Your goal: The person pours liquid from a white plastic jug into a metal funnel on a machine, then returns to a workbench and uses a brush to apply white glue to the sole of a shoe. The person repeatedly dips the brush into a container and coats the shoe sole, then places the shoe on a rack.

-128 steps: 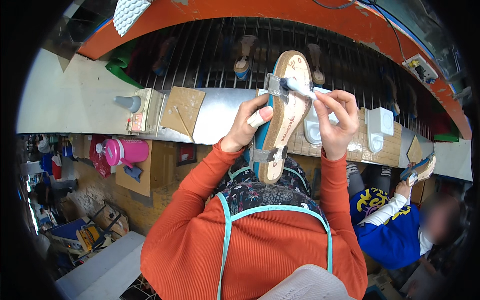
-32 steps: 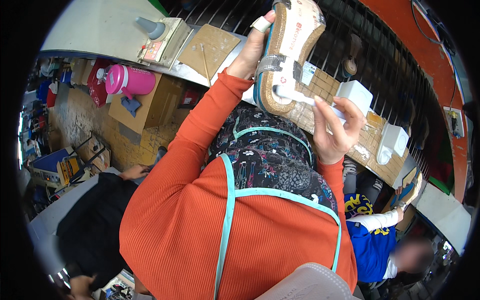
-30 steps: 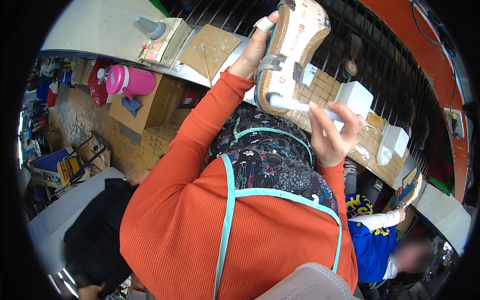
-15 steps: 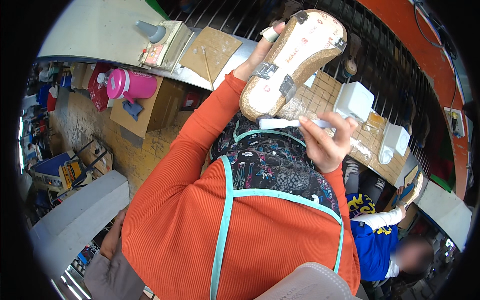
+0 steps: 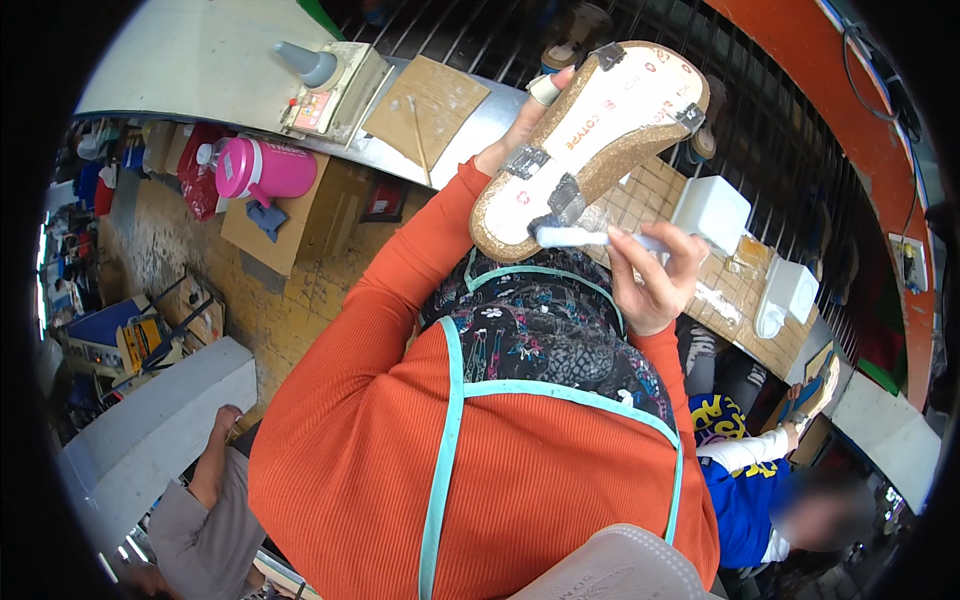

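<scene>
My left hand (image 5: pixel 522 130) grips a cork shoe sole (image 5: pixel 612 112) by its far left edge; one digit wears a pale wrap, and the other fingers are hidden behind the sole. The sole's white underside, with red print, faces up. Dark strap ends are folded over its edges, one of them a dark strap end (image 5: pixel 566 197) on the near right side. Pinched in my right hand (image 5: pixel 655 280) is a slim white-handled brush (image 5: pixel 580 237). Its dark tip meets the sole near the rounded near end.
White containers (image 5: pixel 712 212) stand on a tiled board (image 5: pixel 640 215) to the right. Ahead lies a dark slatted rack (image 5: pixel 760 100). At left are a cardboard piece (image 5: pixel 425 110) with a stick, a small machine (image 5: pixel 335 95) and a pink jug (image 5: pixel 265 168). Other people sit at lower left and right.
The sole has shifted slightly nearer and tilted a little. The brush tip has moved from the edge of the near end up onto the white underside.
</scene>
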